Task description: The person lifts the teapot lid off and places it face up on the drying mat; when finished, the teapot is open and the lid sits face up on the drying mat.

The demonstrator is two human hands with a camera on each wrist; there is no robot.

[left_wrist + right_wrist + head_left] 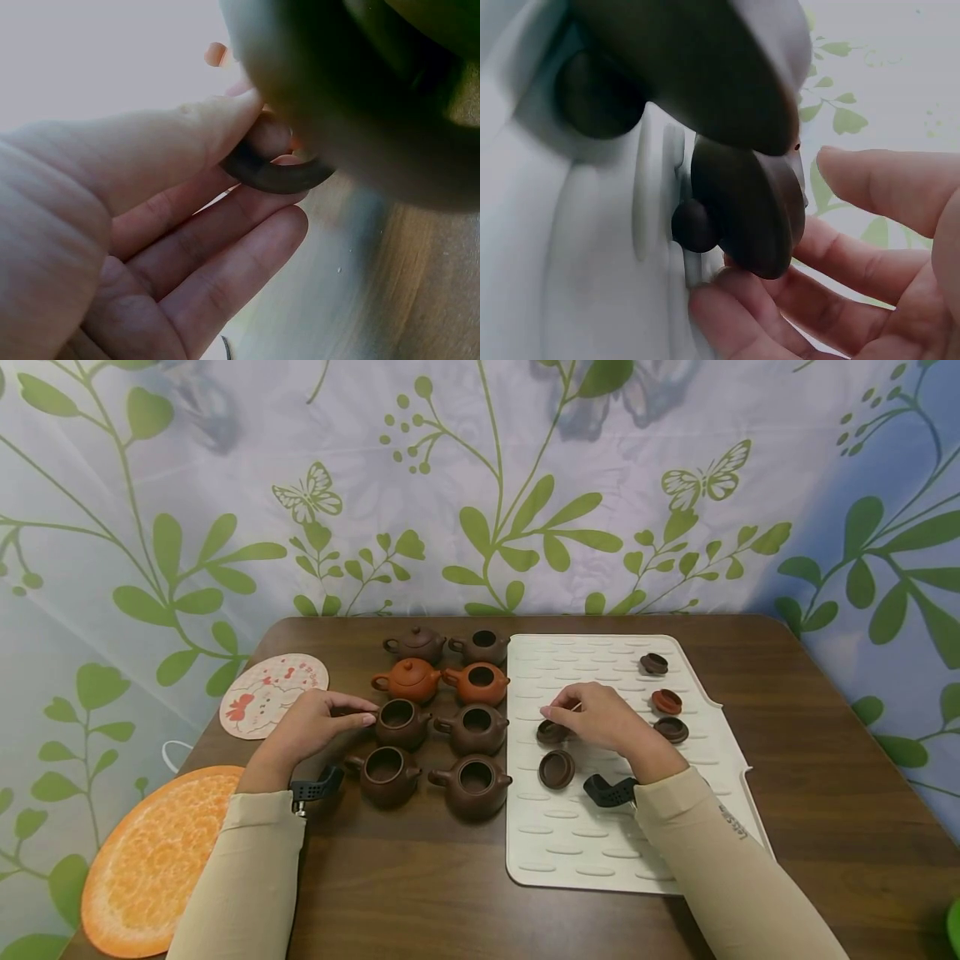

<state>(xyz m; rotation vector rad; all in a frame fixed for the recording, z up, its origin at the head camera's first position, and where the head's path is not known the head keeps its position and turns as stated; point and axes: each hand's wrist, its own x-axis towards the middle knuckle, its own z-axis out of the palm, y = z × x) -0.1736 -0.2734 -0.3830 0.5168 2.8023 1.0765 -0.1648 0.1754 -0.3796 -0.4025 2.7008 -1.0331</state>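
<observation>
My left hand (315,725) pinches the ring handle (281,177) of a dark brown lidless teapot (399,727) between thumb and fingers. That pot stands upright on the table, in the left of two columns of small teapots. Over the white mat, my right hand (596,717) reaches round a dark brown teapot lid (551,732), which lies upturned with its knob down. In the right wrist view its fingertips touch or nearly touch the far side of this lid (746,206), while the thumb stands apart from it. A second dark upturned lid (557,770) lies just nearer.
Capped are a dark teapot (417,645) and an orange-red teapot (408,680) at the back left; the other pots gape at the top. Three more lids (667,702) lie along the right of the mat (592,860). Left are a rabbit-print mat (255,693) and an orange-slice mat (161,860).
</observation>
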